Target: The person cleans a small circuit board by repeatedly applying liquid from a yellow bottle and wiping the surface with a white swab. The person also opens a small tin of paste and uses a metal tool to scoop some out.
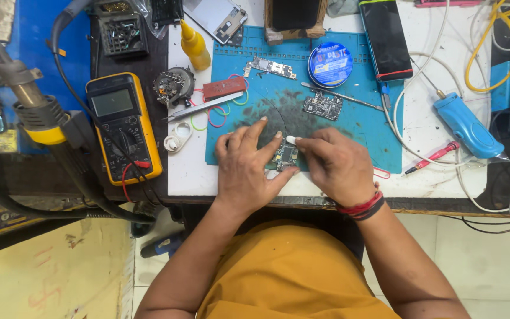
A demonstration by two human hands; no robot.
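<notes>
A white worktop point(432, 127) carries a blue rubber repair mat point(355, 133), dark with soot in its middle, and both hands work at the mat's near edge. To the left sits a yellow-cased multimeter point(123, 127) with red and black leads, beside the grey nozzle of a hot-air gun point(28, 97). On the right lie a blue handheld power tool point(464, 125) and, further back, a black phone with a red edge point(386, 38). A round blue tin of paste point(330, 64) stands at the mat's far side, with a yellow squeeze bottle point(195, 47) off to its left. The left hand point(243, 168) pinches a small green circuit board point(285, 156) between thumb and fingers, holding it against the mat. The right hand point(337, 165) is curled shut round a small white-tipped object point(291, 139), pressed to the board's top edge. A second dark circuit board point(322, 107) lies on the mat just beyond, near steel tweezers point(199, 108).
</notes>
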